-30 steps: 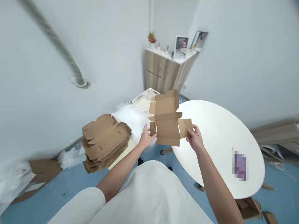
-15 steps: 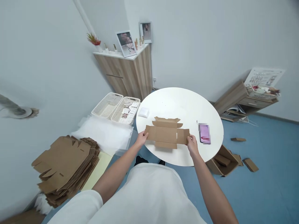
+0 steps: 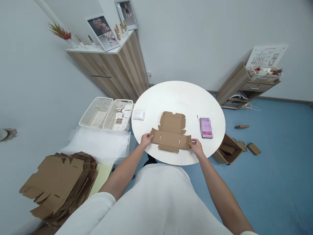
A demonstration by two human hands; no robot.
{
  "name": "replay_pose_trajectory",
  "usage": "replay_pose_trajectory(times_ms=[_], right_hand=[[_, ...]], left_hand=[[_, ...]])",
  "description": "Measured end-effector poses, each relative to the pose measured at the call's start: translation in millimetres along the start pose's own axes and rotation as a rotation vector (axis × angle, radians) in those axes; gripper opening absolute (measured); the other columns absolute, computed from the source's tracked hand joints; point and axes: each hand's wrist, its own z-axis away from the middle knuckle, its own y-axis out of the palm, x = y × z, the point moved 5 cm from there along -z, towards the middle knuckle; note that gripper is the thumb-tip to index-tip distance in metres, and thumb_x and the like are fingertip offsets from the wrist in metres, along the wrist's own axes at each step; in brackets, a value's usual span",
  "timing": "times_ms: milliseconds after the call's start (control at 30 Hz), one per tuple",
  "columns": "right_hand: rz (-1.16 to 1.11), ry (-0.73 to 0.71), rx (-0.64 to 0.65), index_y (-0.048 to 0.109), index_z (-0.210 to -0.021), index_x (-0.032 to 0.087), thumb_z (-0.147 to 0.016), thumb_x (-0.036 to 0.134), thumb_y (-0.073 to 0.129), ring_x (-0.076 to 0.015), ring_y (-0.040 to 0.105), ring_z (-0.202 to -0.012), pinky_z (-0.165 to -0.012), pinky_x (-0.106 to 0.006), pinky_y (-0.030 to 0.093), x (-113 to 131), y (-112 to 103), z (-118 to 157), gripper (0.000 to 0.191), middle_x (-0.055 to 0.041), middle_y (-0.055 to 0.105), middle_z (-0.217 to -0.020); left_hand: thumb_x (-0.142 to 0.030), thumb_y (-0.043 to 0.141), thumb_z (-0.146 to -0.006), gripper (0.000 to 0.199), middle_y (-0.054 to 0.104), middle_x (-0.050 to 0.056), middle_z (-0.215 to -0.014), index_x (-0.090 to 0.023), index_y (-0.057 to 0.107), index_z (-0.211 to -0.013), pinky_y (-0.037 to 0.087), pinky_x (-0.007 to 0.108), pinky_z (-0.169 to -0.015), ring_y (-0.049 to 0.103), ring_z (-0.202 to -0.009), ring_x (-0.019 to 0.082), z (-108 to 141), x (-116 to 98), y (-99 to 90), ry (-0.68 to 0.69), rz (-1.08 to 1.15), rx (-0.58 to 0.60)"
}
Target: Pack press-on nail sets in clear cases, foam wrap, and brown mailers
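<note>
An unfolded brown cardboard box blank (image 3: 169, 138) lies over the near part of the round white table (image 3: 181, 94), its lid panel spread toward the far side. My left hand (image 3: 146, 140) pinches the blank's left side flap. On the opposite side, my right hand (image 3: 196, 147) has its fingers closed on the right flap. Two slots show in the blank's middle panel. Right of the blank is a purple, pixelated phone-like object (image 3: 206, 128). A small white packet (image 3: 139, 114) rests near the table's left edge.
Flat cardboard blanks (image 3: 56, 182) are piled at lower left, beside white sheets (image 3: 97, 143). Two white baskets (image 3: 96, 112) stand behind them, one holding small cards. An open carton (image 3: 227, 148) and small boxes (image 3: 254, 148) are on the floor at right. A wooden cabinet (image 3: 110, 71) stands behind.
The blank has come down toward the tabletop, and its lid panel now lies spread out behind the middle panel. Both hands still hold its side flaps. The camera view has shifted.
</note>
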Motion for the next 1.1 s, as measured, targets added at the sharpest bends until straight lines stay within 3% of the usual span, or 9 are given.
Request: replay_pose_trajectory(times_ms=[133, 233, 333, 433, 633, 833, 900, 1000, 1100], right_hand=[[0.279, -0.056, 0.015, 0.044, -0.113, 0.020, -0.064, 0.032, 0.055, -0.0207, 0.057, -0.085, -0.074, -0.033, 0.041, 5, 3, -3, 0.051, -0.0055, 0.060, -0.090], [0.452, -0.172, -0.078, 0.041, -0.119, 0.019, -0.064, 0.036, 0.057, -0.0271, 0.046, -0.107, -0.087, -0.039, 0.035, 28, 3, -7, 0.060, -0.0125, 0.051, -0.114], [0.504, -0.244, -0.044, 0.045, -0.118, 0.022, -0.067, 0.037, 0.056, -0.0295, 0.040, -0.113, -0.090, -0.043, 0.031, 54, 12, -18, 0.054, -0.0115, 0.049, -0.119], [0.422, -0.232, 0.086, 0.048, -0.113, 0.025, -0.069, 0.034, 0.055, -0.0245, 0.047, -0.107, -0.088, -0.040, 0.034, 72, 26, -40, 0.046, -0.0067, 0.055, -0.113], [0.193, -0.110, 0.221, 0.056, -0.104, 0.019, -0.063, 0.024, 0.060, -0.0172, 0.058, -0.078, -0.073, -0.031, 0.044, 76, 47, -77, 0.041, -0.0044, 0.064, -0.087], [0.182, -0.145, 0.189, 0.062, -0.096, 0.020, -0.061, 0.010, 0.056, -0.0150, 0.059, -0.075, -0.077, -0.031, 0.045, 71, 55, -76, 0.037, -0.0015, 0.064, -0.077], [0.179, -0.187, 0.199, 0.063, -0.096, 0.020, -0.063, 0.009, 0.054, -0.0148, 0.059, -0.076, -0.078, -0.032, 0.045, 70, 56, -71, 0.036, -0.0015, 0.064, -0.079], [0.181, -0.238, 0.232, 0.063, -0.096, 0.021, -0.065, 0.010, 0.052, -0.0154, 0.059, -0.079, -0.080, -0.033, 0.045, 70, 56, -62, 0.035, -0.0016, 0.064, -0.082], [0.218, -0.271, 0.264, 0.063, -0.096, 0.023, -0.067, 0.011, 0.051, -0.0168, 0.058, -0.082, -0.082, -0.034, 0.044, 70, 54, -54, 0.034, -0.0018, 0.064, -0.084]], left_hand=[[-0.035, 0.061, -0.066, 0.041, 0.060, 0.013, -0.101, -0.012, 0.057, -0.100, 0.042, 0.034, -0.080, 0.057, -0.092, 0.021, 6, 0, -6.5, 0.009, -0.091, -0.047], [-0.042, 0.063, -0.065, 0.062, 0.045, 0.015, -0.121, -0.014, 0.045, -0.118, 0.034, 0.040, -0.092, 0.043, -0.112, 0.026, 28, -15, -13.4, 0.249, -0.387, -0.120], [-0.047, 0.066, -0.060, 0.071, 0.042, 0.012, -0.125, -0.020, 0.041, -0.121, 0.029, 0.042, -0.095, 0.036, -0.117, 0.028, 60, -30, 3.7, 0.570, -0.680, 0.100], [-0.038, 0.070, -0.059, 0.065, 0.045, 0.010, -0.123, -0.023, 0.044, -0.117, 0.020, 0.045, -0.099, 0.035, -0.118, 0.028, 82, -33, 26.9, 0.731, -0.883, 0.337], [-0.014, 0.055, -0.070, 0.049, 0.048, 0.011, -0.119, -0.022, 0.044, -0.117, 0.012, 0.047, -0.101, 0.038, -0.117, 0.026, 76, -29, 57.3, 0.733, -1.034, 0.413], [-0.007, 0.037, -0.076, 0.045, 0.053, 0.010, -0.113, -0.024, 0.046, -0.117, 0.015, 0.046, -0.100, 0.054, -0.099, 0.023, 63, -30, 60.1, 0.696, -1.043, 0.397], [-0.013, 0.043, -0.075, 0.050, 0.044, 0.012, -0.126, -0.023, 0.039, -0.124, 0.016, 0.045, -0.100, 0.047, -0.110, 0.025, 58, -36, 57.8, 0.708, -1.047, 0.374], [-0.023, 0.058, -0.066, 0.078, 0.020, 0.015, -0.142, -0.019, 0.022, -0.134, 0.009, 0.048, -0.102, 0.018, -0.129, 0.031, 49, -51, 56.1, 0.738, -1.075, 0.312], [-0.026, 0.069, -0.052, 0.103, 0.011, 0.017, -0.144, -0.015, 0.012, -0.137, 0.002, 0.053, -0.102, 0.001, -0.132, 0.034, 37, -60, 60.9, 0.738, -1.120, 0.327]])
